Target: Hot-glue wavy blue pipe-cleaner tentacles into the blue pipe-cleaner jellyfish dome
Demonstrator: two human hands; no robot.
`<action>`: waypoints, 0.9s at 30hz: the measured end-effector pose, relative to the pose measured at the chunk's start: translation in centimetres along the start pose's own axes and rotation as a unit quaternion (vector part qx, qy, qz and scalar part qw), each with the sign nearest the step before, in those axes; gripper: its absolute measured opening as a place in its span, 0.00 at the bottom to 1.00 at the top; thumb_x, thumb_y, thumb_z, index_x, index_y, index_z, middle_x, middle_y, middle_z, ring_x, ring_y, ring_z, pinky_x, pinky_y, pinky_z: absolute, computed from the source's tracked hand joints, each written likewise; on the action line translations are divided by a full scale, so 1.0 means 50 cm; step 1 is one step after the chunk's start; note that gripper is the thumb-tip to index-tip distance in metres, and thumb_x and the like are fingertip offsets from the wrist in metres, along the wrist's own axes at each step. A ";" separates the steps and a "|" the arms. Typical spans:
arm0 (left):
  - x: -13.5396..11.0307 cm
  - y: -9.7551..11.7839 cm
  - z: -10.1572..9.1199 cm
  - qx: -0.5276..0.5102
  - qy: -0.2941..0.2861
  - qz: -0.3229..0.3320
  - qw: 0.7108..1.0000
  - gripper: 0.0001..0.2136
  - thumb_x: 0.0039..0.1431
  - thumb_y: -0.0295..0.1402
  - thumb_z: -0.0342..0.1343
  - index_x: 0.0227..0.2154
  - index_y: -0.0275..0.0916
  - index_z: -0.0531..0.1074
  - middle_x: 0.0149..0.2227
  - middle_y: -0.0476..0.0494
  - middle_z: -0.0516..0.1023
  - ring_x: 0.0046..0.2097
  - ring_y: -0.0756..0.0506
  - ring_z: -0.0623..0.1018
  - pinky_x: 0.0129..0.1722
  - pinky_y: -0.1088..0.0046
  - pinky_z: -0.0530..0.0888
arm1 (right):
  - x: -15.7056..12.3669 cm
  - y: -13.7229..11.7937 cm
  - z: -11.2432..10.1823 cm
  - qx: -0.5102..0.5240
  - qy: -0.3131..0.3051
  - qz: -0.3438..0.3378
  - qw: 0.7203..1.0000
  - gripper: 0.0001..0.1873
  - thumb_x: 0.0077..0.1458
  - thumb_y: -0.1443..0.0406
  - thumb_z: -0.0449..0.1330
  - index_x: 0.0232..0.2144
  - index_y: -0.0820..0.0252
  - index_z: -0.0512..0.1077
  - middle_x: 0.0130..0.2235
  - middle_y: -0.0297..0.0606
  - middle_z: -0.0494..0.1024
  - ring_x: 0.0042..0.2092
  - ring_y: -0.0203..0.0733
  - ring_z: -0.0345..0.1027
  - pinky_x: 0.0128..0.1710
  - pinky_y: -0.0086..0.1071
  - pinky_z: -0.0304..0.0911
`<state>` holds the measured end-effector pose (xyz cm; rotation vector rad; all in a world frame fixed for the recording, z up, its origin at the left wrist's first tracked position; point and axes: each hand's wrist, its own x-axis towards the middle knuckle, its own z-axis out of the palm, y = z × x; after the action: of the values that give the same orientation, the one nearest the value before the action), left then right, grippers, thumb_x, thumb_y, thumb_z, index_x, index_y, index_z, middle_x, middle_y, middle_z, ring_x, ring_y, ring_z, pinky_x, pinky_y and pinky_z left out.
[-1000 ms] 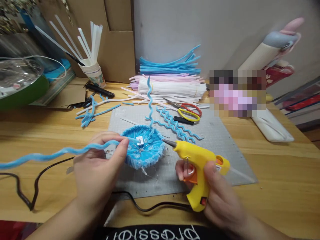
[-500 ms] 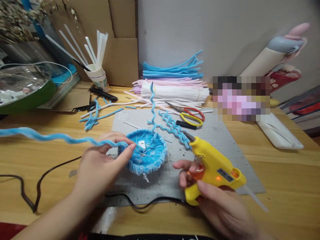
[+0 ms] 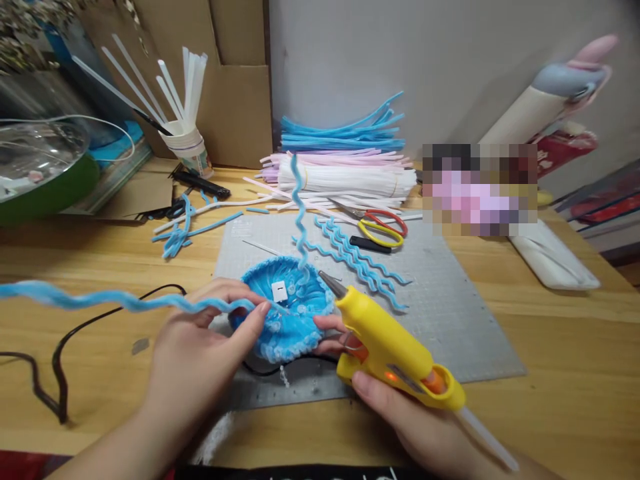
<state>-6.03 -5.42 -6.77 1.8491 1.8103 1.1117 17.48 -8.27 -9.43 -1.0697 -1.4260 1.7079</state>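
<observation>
Between thumb and fingers, my left hand point(image 3: 205, 340) pinches a wavy blue pipe cleaner point(image 3: 135, 300). Its near end points into a round, fuzzy blue piece point(image 3: 295, 337), shaped like a shallow bowl, with a small white square and clear glue blobs inside. A second wavy stem point(image 3: 299, 207) stands upright from its far side. My right hand point(image 3: 380, 393) grips a yellow glue gun point(image 3: 390, 340), its nozzle up and left near the bowl's right rim. Fingertips of that hand reach the bowl's right edge. A clear glue stick point(image 3: 487, 437) pokes from the gun's back.
Several wavy blue pipe cleaners point(image 3: 360, 260) and scissors point(image 3: 383, 227) lie on the grey cutting mat point(image 3: 465, 327). Bundles of white pipe cleaners point(image 3: 345, 180) and blue ones point(image 3: 345, 133) sit behind. A cup point(image 3: 187, 150) holds glue sticks. A black cord point(image 3: 63, 373) crosses the left side.
My right hand has brought the glue gun leftward to the bowl, fingers now at its rim. The bowl has tilted somewhat. My left hand still pinches the pipe cleaner.
</observation>
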 end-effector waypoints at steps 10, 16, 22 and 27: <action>-0.029 0.003 0.008 0.048 0.007 0.025 0.999 0.06 0.57 0.34 0.57 0.25 0.45 0.74 0.30 0.49 0.78 0.35 0.45 0.77 0.36 0.64 0.72 | -0.009 0.001 -0.001 -0.023 0.000 -0.006 1.000 0.15 0.63 0.58 0.57 0.53 0.43 0.68 0.58 0.35 0.73 0.59 0.47 0.66 0.63 0.51 0.55; -0.029 0.000 0.013 0.074 -0.015 0.059 0.995 0.05 0.57 0.33 0.58 0.26 0.44 0.74 0.30 0.50 0.78 0.36 0.44 0.78 0.39 0.62 0.70 | -0.005 0.002 0.004 -0.005 0.008 -0.019 1.000 0.13 0.63 0.59 0.56 0.50 0.44 0.68 0.56 0.34 0.74 0.57 0.45 0.68 0.62 0.50 0.58; -0.027 -0.008 0.017 0.092 -0.032 0.076 0.992 0.06 0.57 0.34 0.59 0.25 0.44 0.75 0.30 0.48 0.79 0.36 0.43 0.77 0.38 0.61 0.70 | -0.003 -0.001 0.003 -0.015 0.015 -0.018 1.000 0.11 0.63 0.60 0.57 0.48 0.44 0.69 0.55 0.34 0.75 0.56 0.44 0.69 0.61 0.49 0.59; -0.028 -0.008 0.018 0.118 -0.030 0.092 0.988 0.05 0.56 0.34 0.60 0.26 0.44 0.76 0.31 0.47 0.79 0.36 0.42 0.77 0.39 0.59 0.69 | -0.004 0.000 0.005 -0.018 0.017 -0.025 0.999 0.11 0.63 0.60 0.57 0.48 0.46 0.69 0.55 0.35 0.75 0.56 0.45 0.69 0.61 0.50 0.59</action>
<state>-5.51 -6.41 -8.06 2.1979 1.8348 0.9213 17.34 -8.55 -9.36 -1.0696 -1.4551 1.6275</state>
